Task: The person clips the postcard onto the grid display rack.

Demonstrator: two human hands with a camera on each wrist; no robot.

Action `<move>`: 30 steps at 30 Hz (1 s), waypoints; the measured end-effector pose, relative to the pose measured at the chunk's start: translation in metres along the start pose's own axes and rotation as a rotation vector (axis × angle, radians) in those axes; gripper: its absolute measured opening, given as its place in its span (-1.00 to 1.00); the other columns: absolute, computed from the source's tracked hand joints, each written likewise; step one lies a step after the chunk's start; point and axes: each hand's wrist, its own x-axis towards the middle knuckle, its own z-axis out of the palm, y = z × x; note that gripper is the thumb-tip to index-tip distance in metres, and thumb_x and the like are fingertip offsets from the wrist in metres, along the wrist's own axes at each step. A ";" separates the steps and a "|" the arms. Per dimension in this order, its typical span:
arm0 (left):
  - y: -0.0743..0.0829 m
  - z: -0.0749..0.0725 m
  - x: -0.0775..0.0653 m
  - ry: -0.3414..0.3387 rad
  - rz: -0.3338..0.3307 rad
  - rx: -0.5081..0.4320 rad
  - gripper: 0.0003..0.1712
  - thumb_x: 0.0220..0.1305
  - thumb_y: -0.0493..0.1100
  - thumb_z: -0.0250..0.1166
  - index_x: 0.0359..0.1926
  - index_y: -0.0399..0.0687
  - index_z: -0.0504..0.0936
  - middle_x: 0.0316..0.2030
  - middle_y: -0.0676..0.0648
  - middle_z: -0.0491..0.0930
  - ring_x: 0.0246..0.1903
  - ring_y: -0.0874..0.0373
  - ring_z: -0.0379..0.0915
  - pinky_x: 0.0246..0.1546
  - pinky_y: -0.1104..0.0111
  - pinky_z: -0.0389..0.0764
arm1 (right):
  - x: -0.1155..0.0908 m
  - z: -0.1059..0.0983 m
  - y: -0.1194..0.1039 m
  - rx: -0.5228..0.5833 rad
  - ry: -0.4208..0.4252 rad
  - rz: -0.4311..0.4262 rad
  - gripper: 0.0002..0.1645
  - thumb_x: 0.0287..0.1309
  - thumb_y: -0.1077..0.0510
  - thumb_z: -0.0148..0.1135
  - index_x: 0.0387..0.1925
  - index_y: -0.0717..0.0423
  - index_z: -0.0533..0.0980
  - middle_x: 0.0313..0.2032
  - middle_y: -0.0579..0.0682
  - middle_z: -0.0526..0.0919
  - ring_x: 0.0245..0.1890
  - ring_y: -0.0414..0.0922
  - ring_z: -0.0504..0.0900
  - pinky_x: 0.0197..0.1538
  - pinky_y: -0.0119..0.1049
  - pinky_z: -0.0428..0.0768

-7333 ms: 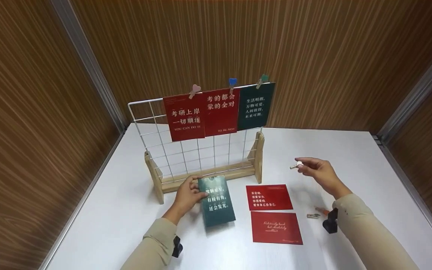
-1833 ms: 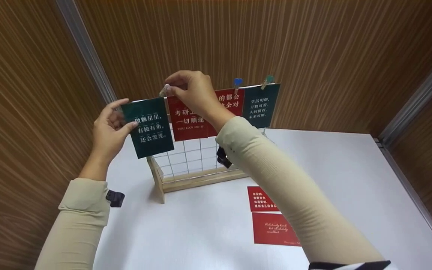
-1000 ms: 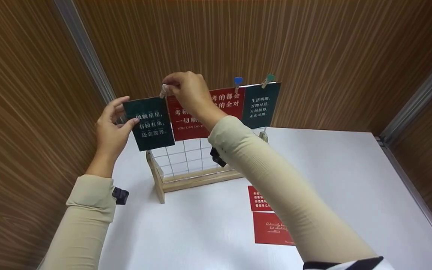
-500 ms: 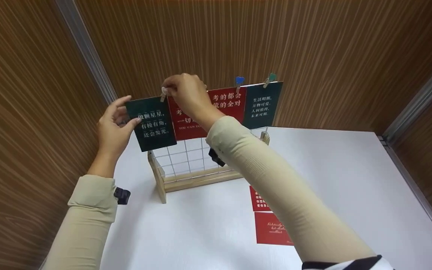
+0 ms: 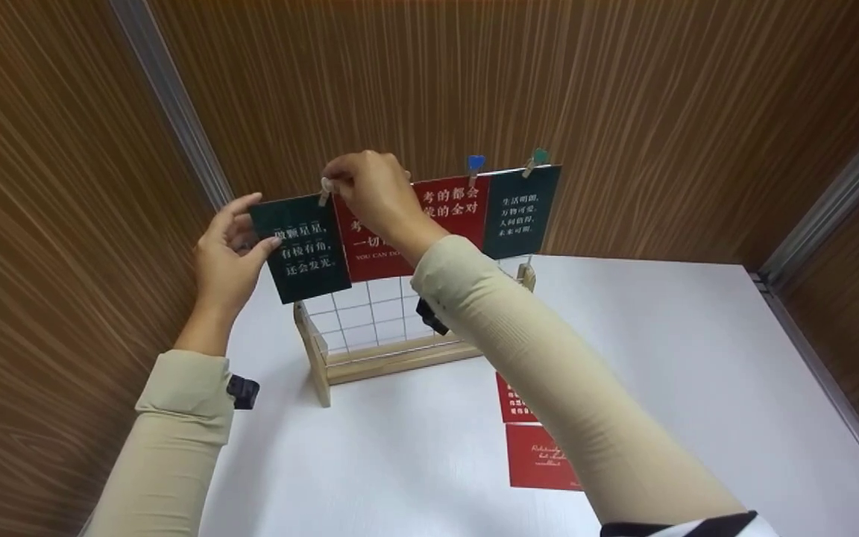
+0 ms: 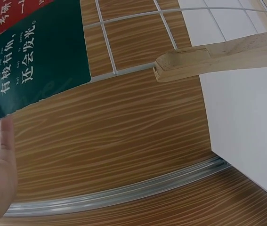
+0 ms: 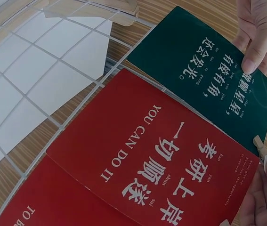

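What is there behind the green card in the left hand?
The wire grid, visible beyond the green card, and some fingers of the left hand; whatever the card covers cannot be seen.

Rack (image 5: 400, 359): one.
Rack end posts: two; left post (image 5: 313, 356), right post (image 5: 526, 276).
Table (image 5: 661, 321): one.
Green cards: two; left-end card (image 5: 299, 257), right-end card (image 5: 519, 216).
Red cards: four; second card along (image 7: 124, 136), third card along (image 5: 450, 200), far table card (image 5: 513, 397), near table card (image 5: 540, 457).
Cards, total: six; four up at the rack, two on the table.
Clips: four seen; whitish clip (image 5: 324, 194), blue-heart clip (image 5: 476, 162), green-heart clip (image 5: 540, 156), plus part-hidden clip (image 7: 225, 222), tip only.
Hands: two; left hand (image 5: 224, 257), right hand (image 5: 376, 190).
Sleeves: two; left sleeve (image 5: 168, 440), right sleeve (image 5: 549, 365).
Black wrist devices: two; left device (image 5: 243, 391), right device (image 5: 432, 316).
Wood-grain walls: three; left wall (image 5: 49, 224), back wall (image 5: 623, 97), right wall (image 5: 858, 313).
Behind right sleeve: hidden, no count.
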 end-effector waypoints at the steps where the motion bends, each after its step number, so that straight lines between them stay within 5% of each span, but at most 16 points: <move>1: -0.001 0.000 0.000 0.000 0.003 0.001 -0.40 0.17 -0.41 0.31 0.24 0.00 0.46 -0.11 -0.11 0.59 -0.11 0.10 0.56 -0.01 0.31 0.54 | 0.000 0.000 0.000 -0.001 0.001 -0.007 -0.74 0.31 0.04 0.14 -0.06 -0.07 0.67 -0.15 -0.18 0.69 -0.10 -0.31 0.59 0.27 -0.10 0.33; 9: -0.004 0.001 0.001 -0.006 0.013 0.020 -0.38 0.17 -0.42 0.30 0.26 0.01 0.45 -0.11 -0.11 0.58 -0.13 0.10 0.55 -0.01 0.32 0.54 | -0.001 0.004 0.005 0.045 0.006 -0.062 -0.71 0.31 0.07 0.15 -0.02 0.05 0.63 -0.15 -0.10 0.69 -0.18 -0.30 0.62 -0.04 -0.48 0.53; 30: -0.009 -0.001 0.002 0.000 0.006 0.039 -0.37 0.17 -0.35 0.34 0.27 -0.06 0.42 -0.10 -0.13 0.59 -0.13 0.14 0.55 -0.07 0.38 0.56 | -0.010 0.004 0.018 0.359 0.045 -0.144 -0.51 0.22 -0.01 0.24 0.14 0.10 0.51 0.05 -0.06 0.61 -0.05 -0.29 0.59 0.03 -0.50 0.48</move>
